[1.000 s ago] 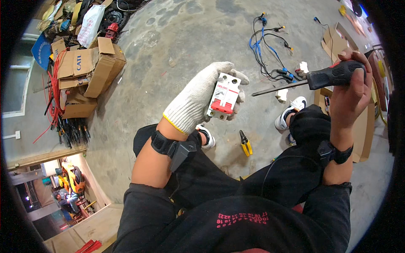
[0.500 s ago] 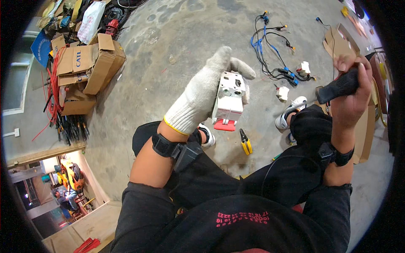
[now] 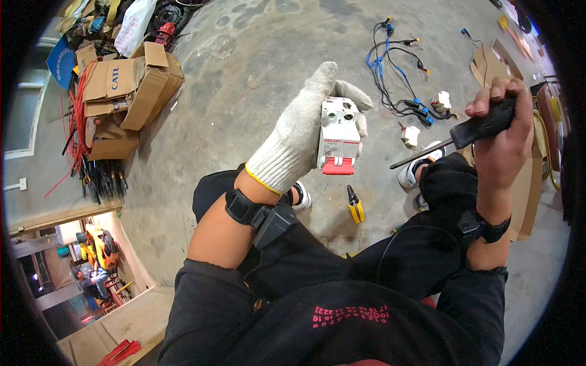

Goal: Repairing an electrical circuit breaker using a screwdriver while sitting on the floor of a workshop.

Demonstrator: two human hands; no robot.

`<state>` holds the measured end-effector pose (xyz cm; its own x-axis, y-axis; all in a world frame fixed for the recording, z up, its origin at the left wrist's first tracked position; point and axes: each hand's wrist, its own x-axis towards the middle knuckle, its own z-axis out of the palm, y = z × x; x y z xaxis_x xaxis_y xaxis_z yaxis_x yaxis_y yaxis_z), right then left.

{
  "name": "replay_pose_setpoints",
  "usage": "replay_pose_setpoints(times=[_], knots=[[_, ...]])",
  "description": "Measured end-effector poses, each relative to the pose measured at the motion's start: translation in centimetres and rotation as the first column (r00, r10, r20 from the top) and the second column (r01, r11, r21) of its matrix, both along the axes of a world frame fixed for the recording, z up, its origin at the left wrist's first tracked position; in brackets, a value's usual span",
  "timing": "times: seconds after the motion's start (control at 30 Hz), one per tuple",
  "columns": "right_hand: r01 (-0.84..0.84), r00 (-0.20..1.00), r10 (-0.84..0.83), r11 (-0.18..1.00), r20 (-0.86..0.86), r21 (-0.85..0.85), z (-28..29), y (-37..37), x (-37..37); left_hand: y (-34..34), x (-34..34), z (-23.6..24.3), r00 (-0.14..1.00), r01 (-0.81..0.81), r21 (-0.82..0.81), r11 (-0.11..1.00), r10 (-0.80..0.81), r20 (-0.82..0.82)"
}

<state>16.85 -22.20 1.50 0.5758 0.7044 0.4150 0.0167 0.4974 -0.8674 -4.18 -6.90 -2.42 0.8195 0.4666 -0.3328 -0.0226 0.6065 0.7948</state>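
Note:
My left hand [image 3: 303, 119], in a white knitted glove with a yellow hem, is closed round a white circuit breaker [image 3: 339, 134]. The breaker's red lever points toward me, and terminal holes show on its upper end. Bare, my right hand [image 3: 505, 131] grips a screwdriver [image 3: 485, 125] by its thick black handle. The screwdriver's dark shaft points left and slightly down, its tip well apart from the breaker. Below the breaker, yellow-handled wire strippers [image 3: 355, 205] lie on the floor between my feet.
Black and blue cables [image 3: 397, 73] with connectors lie ahead on the concrete floor. Beside them are two white blocks, one nearer [image 3: 410, 135] and one farther [image 3: 441, 100]. Cardboard boxes [image 3: 125, 91] and red cable [image 3: 78, 116] stand at left. A person [image 3: 93, 280] is in the lower-left doorway.
My right hand has turned the screwdriver so its shaft now shows, pointing left. The breaker in my left hand has shifted slightly up and right.

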Motion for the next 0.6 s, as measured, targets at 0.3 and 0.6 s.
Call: replay_pose_setpoints(times=[0.3, 0.6], knots=[[0.173, 0.937, -0.164, 0.985, -0.308, 0.002, -0.4, 0.2, 2.3, -0.3, 0.3, -1.0, 0.997, -0.046, -0.143, 0.989, 0.036, -0.071], [0.160, 0.986, -0.152, 0.976, -0.064, 0.147, -0.3, -0.1, 2.0, -2.2, 1.3, -2.9, 0.983, -0.010, -0.228, 0.974, -0.032, -0.180]])
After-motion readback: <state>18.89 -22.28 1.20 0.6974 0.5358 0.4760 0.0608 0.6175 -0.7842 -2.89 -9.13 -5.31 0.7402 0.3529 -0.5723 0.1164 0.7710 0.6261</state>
